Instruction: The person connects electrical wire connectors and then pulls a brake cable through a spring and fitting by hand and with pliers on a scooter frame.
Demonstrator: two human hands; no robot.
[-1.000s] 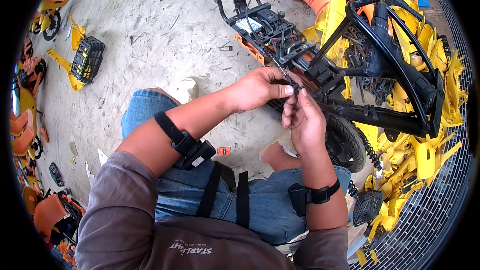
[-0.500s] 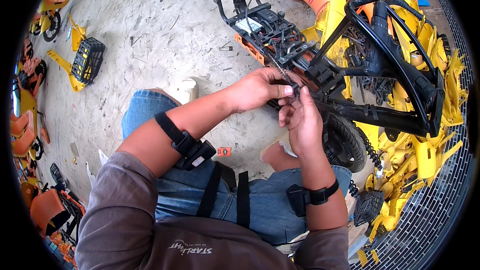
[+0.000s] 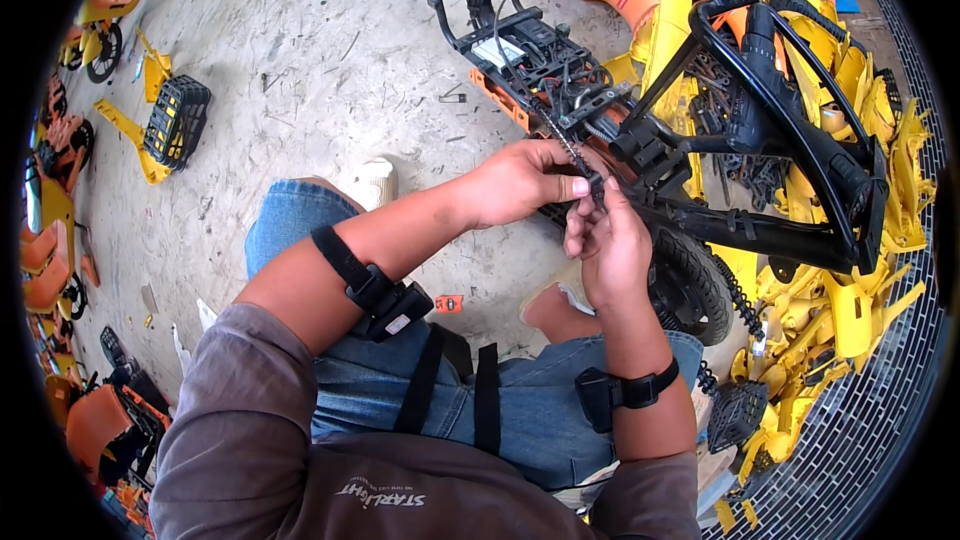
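Note:
A thin dark cable [image 3: 566,144] with a light, ridged pattern runs from the stripped black scooter frame [image 3: 725,223] down to my fingers. My left hand [image 3: 515,185] is closed on this cable, its thumb pressed along the lower part. Close beside it, my right hand [image 3: 612,245] pinches the small dark piece at the cable's end [image 3: 597,186], which looks like a connector. The other fingers of that hand are curled. Both hands are near the frame's middle, above the wheel [image 3: 690,285]. Fine detail between the fingertips is too small to make out.
Exposed wiring and a black tray [image 3: 535,55] sit ahead of my hands. Yellow body panels [image 3: 850,315] lie heaped at the right, with a large yellow-orange shell [image 3: 640,0] behind. A black basket [image 3: 177,122] stands on the concrete floor at left, near more orange scooter parts [image 3: 100,425].
My right hand has shifted slightly, and more of the dark end piece shows between the fingertips. The left hand keeps nearly the same place on the cable.

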